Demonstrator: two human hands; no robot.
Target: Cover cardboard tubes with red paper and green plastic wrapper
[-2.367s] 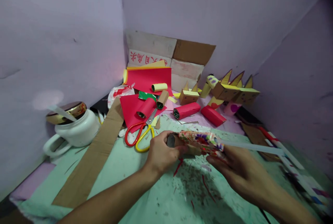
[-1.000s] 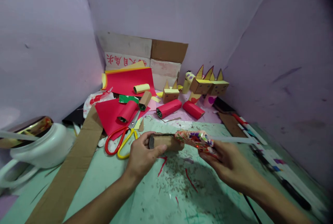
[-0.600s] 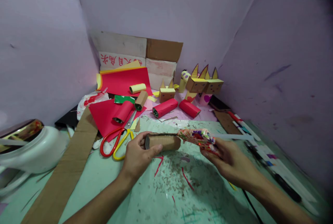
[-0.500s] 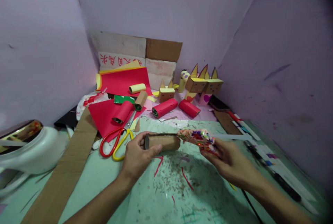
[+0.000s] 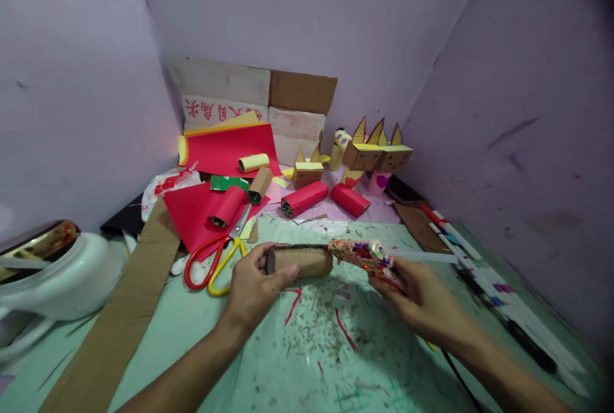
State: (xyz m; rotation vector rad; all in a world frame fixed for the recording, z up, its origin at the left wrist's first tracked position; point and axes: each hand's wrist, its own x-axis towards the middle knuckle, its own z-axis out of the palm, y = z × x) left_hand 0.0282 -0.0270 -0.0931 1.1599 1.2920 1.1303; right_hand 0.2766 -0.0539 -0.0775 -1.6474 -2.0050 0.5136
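Note:
My left hand is closed on the left end of a brown cardboard tube, thumb along its front and fingers behind. The tube lies sideways above the table. Gripped in my right hand is a flower-patterned hot glue gun with a small red light. A whitish glue stick sticks out of its back. The gun's tip is at the upper right edge of the tube; whether it touches cannot be made out. Scissors with red and yellow handles lie left of my left hand.
Behind lie red-covered tubes, red paper and cardboard figures. A long cardboard strip and a white pot-like vessel are at left. Pens and a cutter line the right side. Red scraps lie in front.
My right hand and the glue gun have shifted very slightly; less of the glue stick shows behind the gun. My left hand and the tube stay in place.

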